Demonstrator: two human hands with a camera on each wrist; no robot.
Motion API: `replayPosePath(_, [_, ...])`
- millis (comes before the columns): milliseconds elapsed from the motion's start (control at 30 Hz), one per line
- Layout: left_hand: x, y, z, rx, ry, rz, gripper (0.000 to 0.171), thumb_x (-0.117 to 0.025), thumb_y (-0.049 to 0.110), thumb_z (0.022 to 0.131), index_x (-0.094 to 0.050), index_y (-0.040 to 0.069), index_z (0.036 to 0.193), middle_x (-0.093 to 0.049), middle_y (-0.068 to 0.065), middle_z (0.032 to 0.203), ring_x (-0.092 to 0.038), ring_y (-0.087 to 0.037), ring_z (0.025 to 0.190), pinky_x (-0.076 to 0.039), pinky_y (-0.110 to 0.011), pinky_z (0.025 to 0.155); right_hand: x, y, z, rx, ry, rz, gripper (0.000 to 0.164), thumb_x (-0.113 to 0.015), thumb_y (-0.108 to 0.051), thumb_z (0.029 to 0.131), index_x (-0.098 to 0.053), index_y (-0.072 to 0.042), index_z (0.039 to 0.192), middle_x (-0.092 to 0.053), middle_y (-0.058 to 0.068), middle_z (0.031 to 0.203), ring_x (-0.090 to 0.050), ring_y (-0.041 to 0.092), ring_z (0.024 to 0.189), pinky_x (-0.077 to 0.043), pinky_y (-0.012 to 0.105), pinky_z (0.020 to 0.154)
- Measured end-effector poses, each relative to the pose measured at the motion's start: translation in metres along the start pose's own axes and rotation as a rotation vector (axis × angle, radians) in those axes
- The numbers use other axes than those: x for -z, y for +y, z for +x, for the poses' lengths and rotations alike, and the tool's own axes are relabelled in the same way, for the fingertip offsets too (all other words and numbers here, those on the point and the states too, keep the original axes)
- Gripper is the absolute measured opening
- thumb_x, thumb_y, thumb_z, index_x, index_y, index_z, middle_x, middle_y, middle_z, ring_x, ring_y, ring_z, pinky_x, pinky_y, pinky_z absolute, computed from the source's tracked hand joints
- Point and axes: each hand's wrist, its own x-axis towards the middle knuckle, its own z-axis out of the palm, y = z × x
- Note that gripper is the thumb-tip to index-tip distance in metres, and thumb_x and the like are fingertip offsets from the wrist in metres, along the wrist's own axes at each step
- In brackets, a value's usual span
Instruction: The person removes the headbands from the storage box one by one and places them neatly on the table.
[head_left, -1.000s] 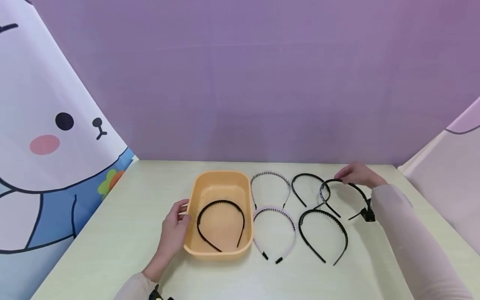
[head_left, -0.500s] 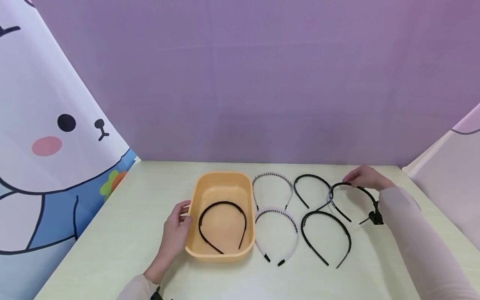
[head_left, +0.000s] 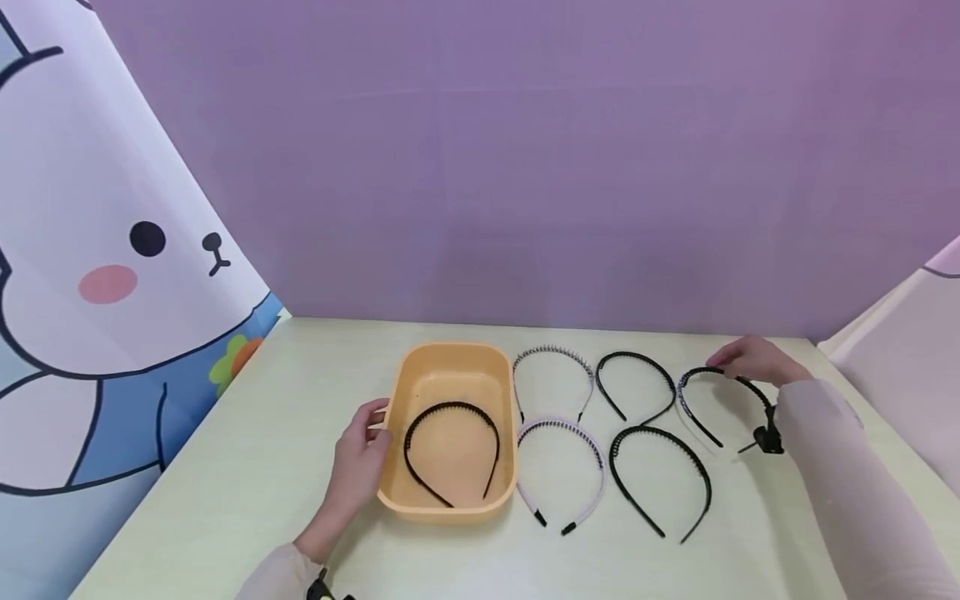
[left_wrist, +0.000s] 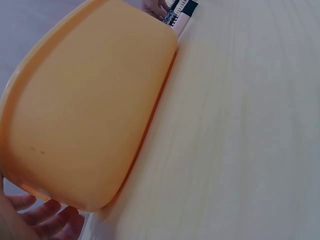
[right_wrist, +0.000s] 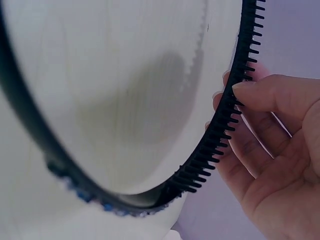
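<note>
At the left side of an orange plastic tub (head_left: 450, 515), my left hand (head_left: 356, 458) grips the rim, with the thumb over the edge and the fingers along the outside. Inside the tub lies a black toothed headband (head_left: 450, 406). My right hand (head_left: 759, 360) pinches another black headband (right_wrist: 216, 132) by its arch between thumb and fingers, at the far right of the table. Small teeth line its inner side, and glittering bluish stones (right_wrist: 107, 206) cover part of its outside. In the right wrist view it casts a shadow on the tabletop.
Between the tub and my right hand lie a pale spiky headband (head_left: 553, 349), a lilac headband (head_left: 600, 479) with black tips, and two black headbands (head_left: 633, 356), the front one (head_left: 705, 479) close below the back one. A purple backdrop (head_left: 525, 167) stands behind the table.
My right hand has moved right with the black headband, which overlapped the back black one earlier and now shows beside it. The left hand keeps its grip; the head view has shifted slightly.
</note>
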Motion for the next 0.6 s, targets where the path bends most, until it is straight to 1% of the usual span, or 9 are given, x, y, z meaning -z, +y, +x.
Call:
replayPosePath(100, [0.001, 0.000, -0.001, 0.011, 0.008, 0.011, 0.041, -0.044, 0.006, 0.092, -0.049, 0.006, 0.133, -0.059, -0.016, 0.121, -0.058, -0.025, 0.098, -0.047, -0.025, 0.078, 0.001, 0.001, 0.000, 0.002, 0.003, 0.002, 0.035, -0.062, 0.000, 0.077, -0.065, 0.011, 0.110, -0.068, 0.023, 0.106, -0.058, 0.008, 0.088, -0.048, 0.026, 0.072])
replayPosePath(267, [0.001, 0.000, -0.001, 0.004, 0.001, 0.009, 0.041, -0.044, 0.006, 0.092, -0.049, 0.006, 0.133, -0.059, -0.017, 0.122, -0.058, -0.025, 0.098, -0.047, -0.024, 0.077, 0.004, 0.004, 0.001, -0.014, 0.011, 0.000, 0.035, -0.063, -0.001, 0.078, -0.064, 0.011, 0.111, -0.067, 0.026, 0.108, -0.059, 0.012, 0.091, -0.048, 0.026, 0.072])
replayPosePath(433, [0.002, 0.000, 0.000, 0.006, 0.006, 0.010, 0.041, -0.044, 0.006, 0.092, -0.049, 0.007, 0.133, -0.059, -0.016, 0.122, -0.058, -0.024, 0.099, -0.046, -0.023, 0.077, 0.003, 0.008, 0.003, -0.025, 0.019, 0.029, 0.037, -0.063, -0.002, 0.080, -0.062, 0.011, 0.114, -0.064, 0.029, 0.114, -0.059, 0.017, 0.096, -0.047, 0.027, 0.073])
replayPosePath(500, [0.002, 0.000, 0.000, -0.001, 0.005, 0.009, 0.041, -0.044, 0.006, 0.092, -0.049, 0.006, 0.133, -0.059, -0.017, 0.122, -0.058, -0.024, 0.099, -0.046, -0.024, 0.076, 0.003, 0.010, 0.004, -0.033, 0.017, 0.033, 0.037, -0.063, -0.002, 0.080, -0.062, 0.011, 0.115, -0.063, 0.029, 0.115, -0.058, 0.014, 0.094, -0.047, 0.026, 0.073])
replayPosePath(600, [0.002, 0.000, 0.000, -0.006, -0.001, 0.003, 0.041, -0.044, 0.006, 0.092, -0.049, 0.006, 0.133, -0.059, -0.018, 0.122, -0.059, -0.025, 0.099, -0.046, -0.024, 0.076, 0.002, 0.013, 0.003, -0.047, 0.016, 0.045, 0.039, -0.064, -0.002, 0.079, -0.062, 0.011, 0.115, -0.063, 0.029, 0.115, -0.054, 0.008, 0.086, -0.045, 0.024, 0.069])
